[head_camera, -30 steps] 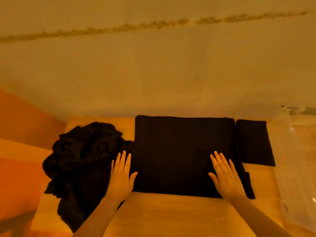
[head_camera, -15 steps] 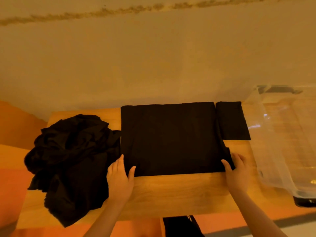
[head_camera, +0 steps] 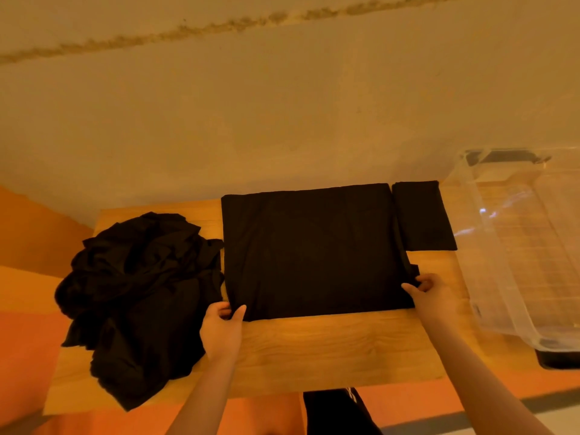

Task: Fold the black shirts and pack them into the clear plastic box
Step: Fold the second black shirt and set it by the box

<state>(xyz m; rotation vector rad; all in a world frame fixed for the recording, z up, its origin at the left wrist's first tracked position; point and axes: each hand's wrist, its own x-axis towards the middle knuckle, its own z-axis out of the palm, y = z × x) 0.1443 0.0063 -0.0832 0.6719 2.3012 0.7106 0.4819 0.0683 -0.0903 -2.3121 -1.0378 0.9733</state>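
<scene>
Now pinching the near corners of the flat black shirt (head_camera: 310, 249) instead of pressing flat on it: left hand (head_camera: 223, 329) gripping the left corner, right hand (head_camera: 434, 298) the right. Lying mid-table (head_camera: 329, 350), between the crumpled shirt pile (head_camera: 138, 296) and the clear plastic box (head_camera: 521, 246). Probably readying the next fold away from the body; packing not yet begun.

light: dim, warm orange cast overall | shadows: soft, weak | glare: small white glints on clear plastic box (head_camera: 514, 246) wall | detail: black shirt (head_camera: 314, 249) folds nearly lost | edges: wide-angle bowing | focus: slightly soft
</scene>
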